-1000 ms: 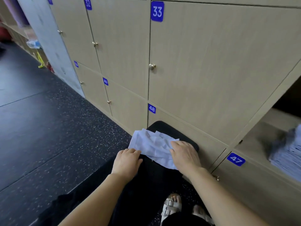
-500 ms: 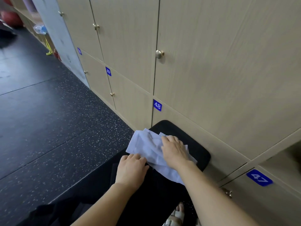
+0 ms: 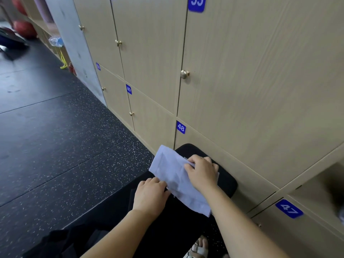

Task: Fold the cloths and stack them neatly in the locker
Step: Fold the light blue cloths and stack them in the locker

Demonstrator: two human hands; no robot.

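Observation:
A pale lilac cloth (image 3: pixel 172 172), folded into a long strip, lies on a black padded bench (image 3: pixel 226 181) in front of the lockers. My right hand (image 3: pixel 202 171) presses on the cloth's far side, its fingers pinching a folded edge. My left hand (image 3: pixel 149 194) rests at the cloth's near edge with the fingertips on it. The open locker (image 3: pixel 320 185) shows at the right edge, above the number 47 plate; its contents are blurred.
Closed beige locker doors with brass knobs (image 3: pixel 184 73) and blue number plates (image 3: pixel 181 127) fill the wall ahead. Dark speckled floor (image 3: pixel 61 146) spreads to the left. A sandalled foot (image 3: pixel 199 248) is below the bench. Red balls (image 3: pixel 25 29) lie far left.
The cloth has gone from a loose rumpled shape to a flat narrow strip. My right hand has slid forward over it and now pinches its edge; my left hand stayed at the near edge.

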